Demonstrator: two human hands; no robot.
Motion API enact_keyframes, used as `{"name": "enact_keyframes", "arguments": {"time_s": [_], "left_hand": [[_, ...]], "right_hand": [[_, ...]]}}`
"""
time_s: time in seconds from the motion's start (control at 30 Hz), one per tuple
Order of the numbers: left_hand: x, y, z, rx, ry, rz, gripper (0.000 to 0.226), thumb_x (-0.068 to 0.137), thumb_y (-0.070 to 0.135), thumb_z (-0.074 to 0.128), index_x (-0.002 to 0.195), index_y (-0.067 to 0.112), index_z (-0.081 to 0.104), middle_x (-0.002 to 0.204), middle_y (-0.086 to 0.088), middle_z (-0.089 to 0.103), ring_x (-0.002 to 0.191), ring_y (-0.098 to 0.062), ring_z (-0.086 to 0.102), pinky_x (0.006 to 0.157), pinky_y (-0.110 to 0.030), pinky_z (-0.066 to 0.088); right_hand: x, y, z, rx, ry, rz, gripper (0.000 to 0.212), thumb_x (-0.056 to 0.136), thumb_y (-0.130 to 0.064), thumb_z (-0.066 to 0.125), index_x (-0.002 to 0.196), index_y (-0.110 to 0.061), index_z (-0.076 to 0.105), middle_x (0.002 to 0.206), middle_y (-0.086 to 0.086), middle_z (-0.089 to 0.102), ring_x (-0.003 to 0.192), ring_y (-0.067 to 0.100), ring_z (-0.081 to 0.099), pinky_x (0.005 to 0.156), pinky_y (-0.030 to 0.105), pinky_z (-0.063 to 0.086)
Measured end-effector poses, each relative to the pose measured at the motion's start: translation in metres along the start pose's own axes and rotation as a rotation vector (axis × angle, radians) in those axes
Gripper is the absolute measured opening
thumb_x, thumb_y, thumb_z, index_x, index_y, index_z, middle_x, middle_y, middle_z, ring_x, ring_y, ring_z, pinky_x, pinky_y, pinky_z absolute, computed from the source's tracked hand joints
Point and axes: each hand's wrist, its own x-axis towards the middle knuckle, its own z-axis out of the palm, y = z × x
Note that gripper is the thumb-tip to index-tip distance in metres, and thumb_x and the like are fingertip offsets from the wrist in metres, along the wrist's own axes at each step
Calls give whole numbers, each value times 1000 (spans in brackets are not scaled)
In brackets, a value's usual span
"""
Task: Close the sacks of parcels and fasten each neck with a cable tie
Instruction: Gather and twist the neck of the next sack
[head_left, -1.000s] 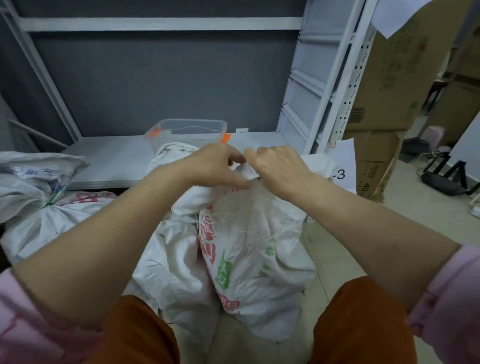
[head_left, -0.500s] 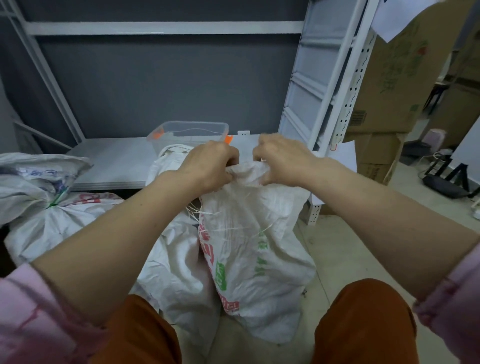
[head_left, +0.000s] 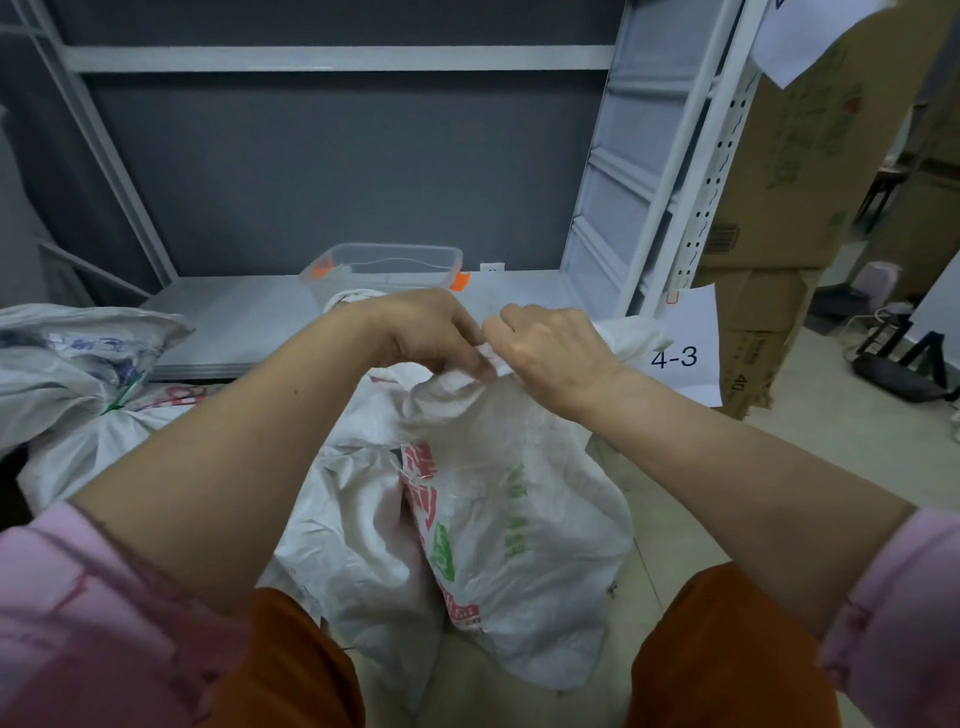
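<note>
The white woven plastic sack with red and green print (head_left: 498, 519) stands on the floor between the person's knees, its long axis running upward to a bunched mouth right under both hands. The left hand (head_left: 421, 332) and the right hand (head_left: 550, 353) meet over that mouth, almost knuckle to knuckle, and both sets of fingers are curled into the gathered cloth, pinching it. The loose top edge trails off to the right, past the right hand, so the neck lies sideways between the two grips rather than straight up. No cable tie shows in either hand; if one is there, the fingers hide it. My guess is the neck is only being gathered and a tie is yet to go round it.

The clear plastic tub with orange clips (head_left: 387, 265) sits on the grey metal shelf (head_left: 234, 322) just behind the hands, nearer the left one; a thin pale strand lies in it, maybe ties, too faint to say. To the left lies another white sack (head_left: 78, 364), its neck already cinched with a green tie (head_left: 122, 397). What the sacks hold is hidden.
</note>
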Motion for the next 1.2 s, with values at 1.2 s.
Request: {"name": "enact_keyframes", "arguments": {"time_s": [1.2], "left_hand": [[17, -31, 43, 509, 472, 272, 20, 72, 9, 66, 77, 22, 51, 80, 5, 56, 82, -20, 55, 66, -29, 41]], "right_hand": [[-7, 17, 8, 345, -536, 287, 12, 79, -22, 65, 77, -18, 54, 83, 0, 55, 87, 23, 55, 63, 31, 35]]}}
